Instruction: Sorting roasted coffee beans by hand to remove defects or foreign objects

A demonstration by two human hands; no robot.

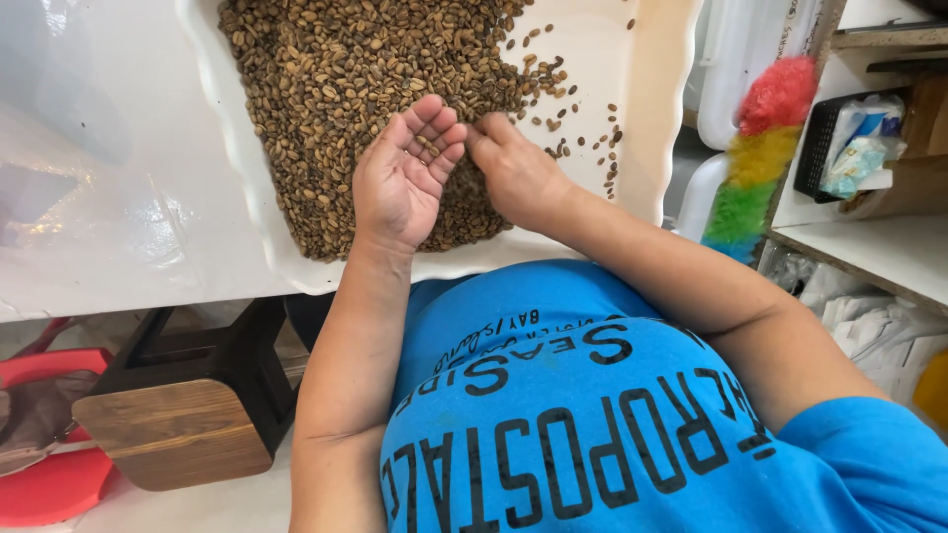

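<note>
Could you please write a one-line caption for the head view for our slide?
Left hand cupped with a few beans, right hand picking at them, over a white tray of beans.

A single head-worn camera looks steeply down from just above the person's chest, so a blue shirt (612, 415) fills the lower frame. It faces forward over the white desk (109, 197), close to a white tray (632, 109). A shelf unit (879, 247) edges the right side, floor the lower left.

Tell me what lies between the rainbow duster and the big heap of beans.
In the head view, between the rainbow duster and the bean heap lie bare white tray floor with a few scattered loose beans, then the tray's right rim.
</note>
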